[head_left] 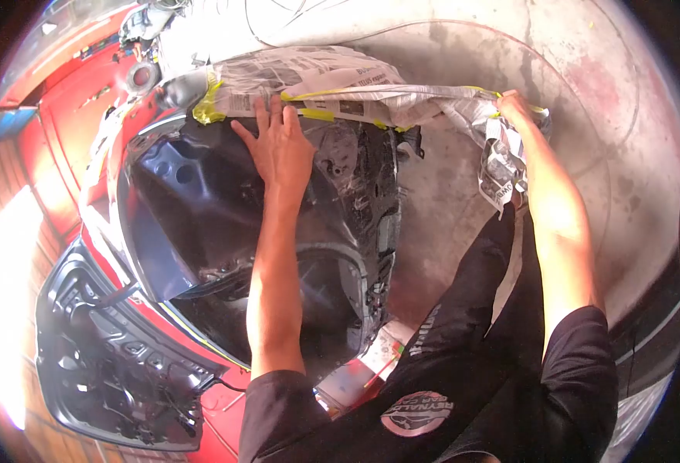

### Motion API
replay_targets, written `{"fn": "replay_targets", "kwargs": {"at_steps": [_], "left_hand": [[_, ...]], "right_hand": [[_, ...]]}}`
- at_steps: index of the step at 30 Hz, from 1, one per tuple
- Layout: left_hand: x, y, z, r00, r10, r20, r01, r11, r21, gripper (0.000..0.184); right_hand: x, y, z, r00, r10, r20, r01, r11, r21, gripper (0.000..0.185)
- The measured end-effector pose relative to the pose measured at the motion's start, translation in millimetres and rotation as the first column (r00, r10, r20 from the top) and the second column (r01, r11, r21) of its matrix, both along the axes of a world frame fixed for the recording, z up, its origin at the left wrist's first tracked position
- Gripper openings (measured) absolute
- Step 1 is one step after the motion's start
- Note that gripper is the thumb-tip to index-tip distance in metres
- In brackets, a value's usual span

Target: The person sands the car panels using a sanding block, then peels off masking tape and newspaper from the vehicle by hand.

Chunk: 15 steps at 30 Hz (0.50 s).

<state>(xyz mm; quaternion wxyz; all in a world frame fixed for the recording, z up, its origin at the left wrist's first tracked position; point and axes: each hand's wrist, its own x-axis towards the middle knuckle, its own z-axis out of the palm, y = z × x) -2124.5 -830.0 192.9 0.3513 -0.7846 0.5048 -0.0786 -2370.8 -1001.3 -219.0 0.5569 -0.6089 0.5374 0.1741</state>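
Observation:
Fingers spread, my left hand (278,147) presses against the edge of the newspaper covering (301,73), where yellow masking tape (317,115) runs along a dark car body section (216,201). My right hand (514,108) is out to the right, closed on the end of a long newspaper strip (433,96) edged with yellow tape. The strip stretches from near my left fingertips across to that hand. Crumpled newspaper (504,166) hangs down below my right hand. More yellow tape (210,100) is bunched at the left end of the covering.
A dark panel with cutouts (116,355) stands at the lower left beside red bodywork (70,147). Stained concrete floor (448,255) lies to the right, with a thin cable (433,23) at the top. A container (355,378) sits by my body.

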Motion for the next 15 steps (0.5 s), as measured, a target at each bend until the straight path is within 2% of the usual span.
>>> {"fn": "replay_targets", "kwargs": {"at_steps": [3,5,7,10,13,15], "left_hand": [[3,3,-1,1.000,0.006,0.014,-0.007,1.000,0.021,0.028],[7,3,-3,0.999,0.003,0.035,-0.003,1.000,0.022,0.027],[3,3,-6,0.999,-0.007,0.042,0.006,1.000,0.024,0.026],[-2,-1,-13,0.998,0.002,0.062,-0.005,0.999,0.041,0.026],[-7,-5,-18,0.999,0.035,0.022,-0.035,0.999,-0.002,0.030],[-11,-8,-22,0.998,0.062,-0.020,-0.063,0.996,-0.064,0.029]], "right_hand": [[-14,-6,-15,0.997,-0.022,-0.075,0.022,1.000,-0.002,0.037],[-54,-7,-42,0.998,0.019,-0.065,-0.028,0.990,-0.142,0.034],[-101,-4,-56,0.997,0.063,0.032,-0.063,0.998,-0.003,0.032],[-138,35,-78,0.934,-0.208,0.291,0.165,0.972,0.167,0.028],[-134,66,-55,0.885,-0.343,0.315,0.290,0.935,0.204,0.025],[-136,76,-44,0.908,-0.334,0.254,0.287,0.936,0.202,0.026]]}}
